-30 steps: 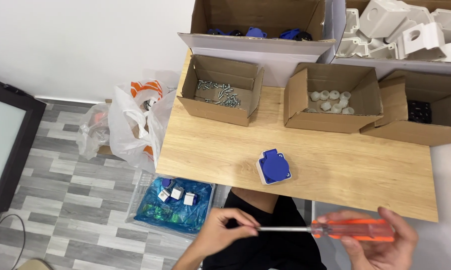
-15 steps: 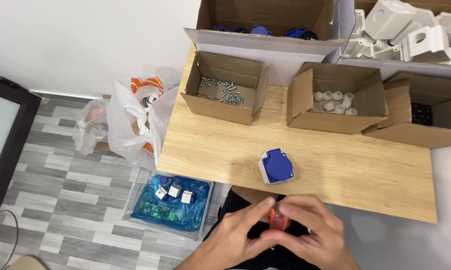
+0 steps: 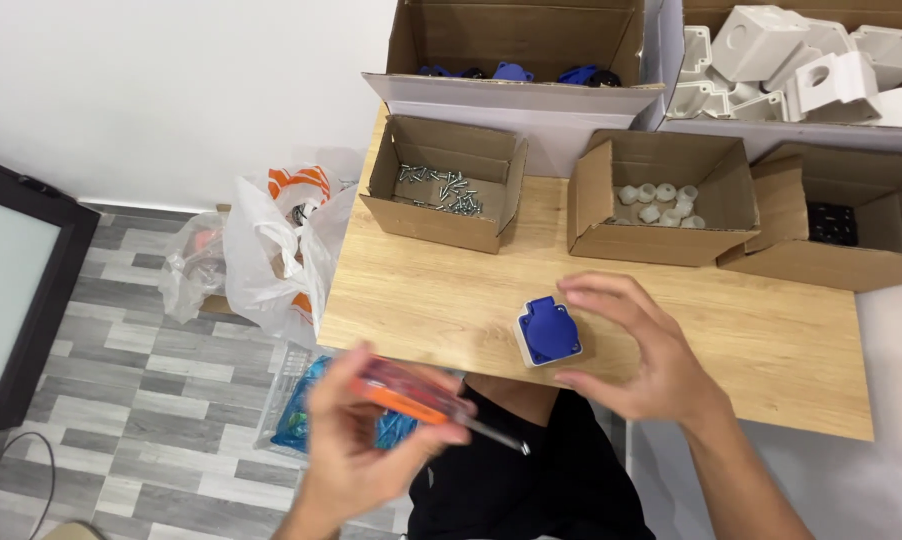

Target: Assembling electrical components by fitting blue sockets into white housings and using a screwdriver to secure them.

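Head view: a person at a wooden bench (image 3: pixel 421 290) works over a small socket box (image 3: pixel 549 332) — blue hinged face on a white housing — which sits near the bench's front edge, tilted slightly. The right hand (image 3: pixel 639 350) hovers spread and cupped around the socket box, fingers arched over its right side, thumb low near the front; whether any fingertip touches it cannot be told. The left hand (image 3: pixel 371 440), blurred, is closed around the orange handle of a screwdriver (image 3: pixel 426 400), its metal shaft pointing right and down, below the bench edge. Behind stand open cardboard boxes: one of screws (image 3: pixel 441 190), one of white caps (image 3: pixel 656 205), a larger one with blue parts (image 3: pixel 516 72), another of white housings (image 3: pixel 811 60). A white plastic bag (image 3: pixel 271 260) hangs at the bench's left end. The socket box looks light, rigid plastic with smooth sides — likely to skate on the wood, best gripped across its white side walls rather than the hinged blue lid.
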